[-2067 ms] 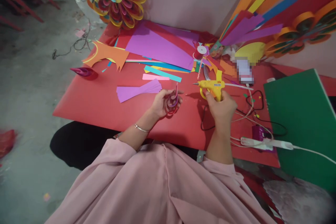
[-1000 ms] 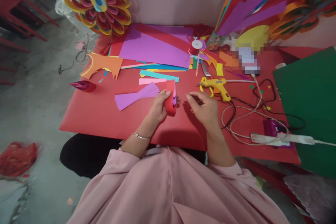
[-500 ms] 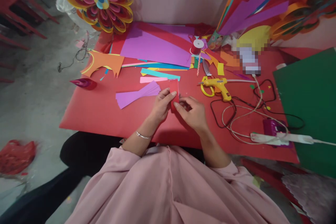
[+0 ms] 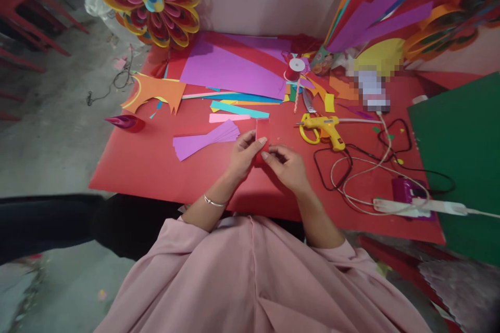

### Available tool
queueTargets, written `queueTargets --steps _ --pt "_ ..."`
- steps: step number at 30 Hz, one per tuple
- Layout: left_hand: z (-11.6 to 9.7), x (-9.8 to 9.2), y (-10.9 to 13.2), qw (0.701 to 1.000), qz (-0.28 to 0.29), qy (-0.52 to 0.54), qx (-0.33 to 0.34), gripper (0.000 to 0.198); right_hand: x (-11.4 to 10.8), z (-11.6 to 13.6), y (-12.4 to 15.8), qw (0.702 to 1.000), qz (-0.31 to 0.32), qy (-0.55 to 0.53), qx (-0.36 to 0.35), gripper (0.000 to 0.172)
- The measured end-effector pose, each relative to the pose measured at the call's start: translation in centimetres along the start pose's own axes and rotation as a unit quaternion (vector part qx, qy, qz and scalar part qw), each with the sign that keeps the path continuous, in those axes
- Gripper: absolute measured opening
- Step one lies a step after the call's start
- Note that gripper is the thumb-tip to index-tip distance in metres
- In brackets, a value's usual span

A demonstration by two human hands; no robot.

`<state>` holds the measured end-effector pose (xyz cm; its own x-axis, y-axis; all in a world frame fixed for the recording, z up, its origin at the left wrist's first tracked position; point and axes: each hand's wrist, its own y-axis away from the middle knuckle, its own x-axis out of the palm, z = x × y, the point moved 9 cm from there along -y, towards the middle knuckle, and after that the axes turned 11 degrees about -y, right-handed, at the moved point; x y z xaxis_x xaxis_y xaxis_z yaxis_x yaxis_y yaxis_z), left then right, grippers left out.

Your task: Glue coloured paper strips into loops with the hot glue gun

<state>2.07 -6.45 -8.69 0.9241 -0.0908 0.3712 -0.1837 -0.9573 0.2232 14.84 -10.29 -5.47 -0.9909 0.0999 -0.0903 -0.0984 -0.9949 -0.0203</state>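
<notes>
Right hand [image 4: 288, 167] has closed in since a second ago. It was apart from the red paper piece [image 4: 262, 131] then, and now its fingertips meet the left hand's on it. Two seconds back that hand held the glue gun [image 4: 322, 130]. The gun now lies flat on the table [image 4: 148, 166], just right of the right hand, nozzle pointing left toward the paper.

Both forearms angle in from the body and converge at mid-table. Left hand [image 4: 242, 154] has a bangle [image 4: 213, 201] at the wrist, its fingers are curled, and its thumb and fingertips pinch the paper's left edge. Right hand is back-up, fingers bent, pinching the lower right of the paper. Neither hand is spread.

The paper sits between the two sets of fingertips, just beyond them. Its long axis runs away from the person and the free end points to the far side of the table. Cannot tell whether it touches the table.

Purple strips [image 4: 205, 140] fan out just left of the left hand. Scissors [image 4: 308, 102] are beyond the gun, and the power strip [image 4: 417, 207] is well right of the right hand.

A dark shape [image 4: 39, 223] has come in on the floor, far left of the left hand.
</notes>
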Motion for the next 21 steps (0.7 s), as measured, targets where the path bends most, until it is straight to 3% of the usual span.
queueTargets --steps 17,19,21 --pt "0.3 -0.7 -0.3 0.998 -0.012 -0.059 0.021 0.028 0.7 -1.5 0.2 0.997 0.037 -0.047 0.04 0.032" --pt "0.2 -0.8 -0.2 0.997 -0.015 -0.072 0.024 0.027 0.0 -1.4 0.0 0.999 0.037 -0.022 0.031 0.033" --pt "0.0 -1.0 -0.1 0.995 -0.022 -0.096 0.027 0.027 -2.5 -0.9 -0.6 0.999 -0.005 0.048 0.002 0.035"
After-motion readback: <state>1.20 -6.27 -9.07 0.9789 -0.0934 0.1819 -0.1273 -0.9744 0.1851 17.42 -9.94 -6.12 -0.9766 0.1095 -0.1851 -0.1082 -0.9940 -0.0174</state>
